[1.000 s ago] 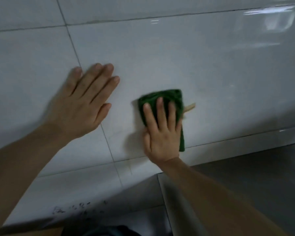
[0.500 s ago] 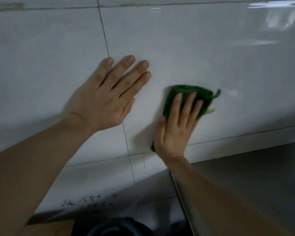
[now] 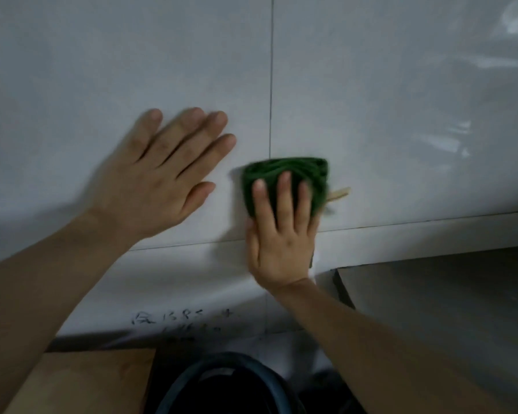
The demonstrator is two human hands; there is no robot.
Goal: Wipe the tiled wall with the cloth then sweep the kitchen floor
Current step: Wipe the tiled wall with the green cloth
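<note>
While the left hand [image 3: 159, 171] braces flat with fingers spread, the right hand [image 3: 283, 234] presses the green cloth [image 3: 284, 171] palm-flat on the tiled wall [image 3: 371, 100], now shifted right past 1 grout line [image 3: 270, 85], wiping unfinished.

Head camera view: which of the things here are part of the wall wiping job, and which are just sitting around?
In use:
- green cloth, pressed flat to the wall under the right hand
- tiled wall
- left hand, spread flat on the tiles

Just lying about:
- grey counter slab, lower right
- dark round container, bottom centre
- brown surface, lower left
- handwritten marks low on the wall
</note>
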